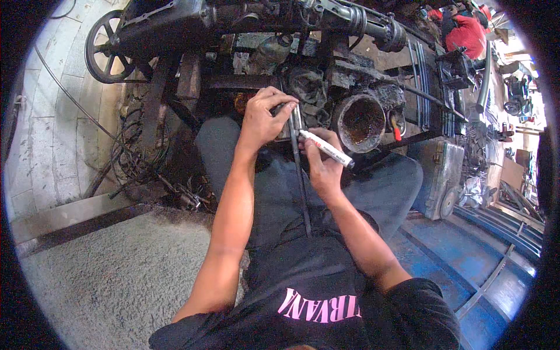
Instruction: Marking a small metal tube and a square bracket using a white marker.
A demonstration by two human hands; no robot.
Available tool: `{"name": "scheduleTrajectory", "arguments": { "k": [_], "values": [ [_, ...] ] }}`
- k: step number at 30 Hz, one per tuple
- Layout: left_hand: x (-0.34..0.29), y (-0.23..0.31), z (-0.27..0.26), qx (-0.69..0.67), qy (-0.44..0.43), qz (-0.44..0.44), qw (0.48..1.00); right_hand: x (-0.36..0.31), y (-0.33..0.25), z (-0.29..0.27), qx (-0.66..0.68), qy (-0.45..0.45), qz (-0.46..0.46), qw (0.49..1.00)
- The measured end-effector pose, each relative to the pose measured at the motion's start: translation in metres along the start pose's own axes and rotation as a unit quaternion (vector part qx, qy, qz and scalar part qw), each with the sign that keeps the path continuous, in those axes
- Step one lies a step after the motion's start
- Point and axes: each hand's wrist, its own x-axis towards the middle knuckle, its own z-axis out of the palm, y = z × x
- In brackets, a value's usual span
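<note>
While the left hand (261,118) pinches the far end of a slender dark bar (300,182), the right hand (324,174) grips a white marker (328,150).
Head view: the bar lies between the thighs, its long axis running nearly straight away from the torso; the near end points toward the shirt (326,274), slightly rightward. Left fingers are closed at the bar's far end; right fingers are closed around the marker. The marker slants across, dark end pointing right and toward the body, opposite end directed at the bar; contact cannot be determined. Right of both hands stands a round bowl (343,134).
</note>
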Motion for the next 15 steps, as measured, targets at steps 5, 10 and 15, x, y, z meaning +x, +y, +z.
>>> {"name": "scheduleTrajectory", "arguments": {
  "k": [5, 10, 15],
  "values": [
    [-0.001, -0.001, 0.000, -0.012, -0.004, -0.009, 1.000, 0.002, -0.013, 0.001, -0.148, -0.015, -0.066, 0.987],
    [-0.001, -0.002, 0.001, -0.001, -0.001, -0.001, 1.000, 0.004, -0.012, 0.000, -0.181, -0.030, -0.113, 0.976],
    [-0.001, 0.000, 0.001, -0.011, 0.008, -0.001, 1.000, 0.002, -0.018, 0.005, -0.170, -0.029, -0.102, 0.980]
  ]
}}
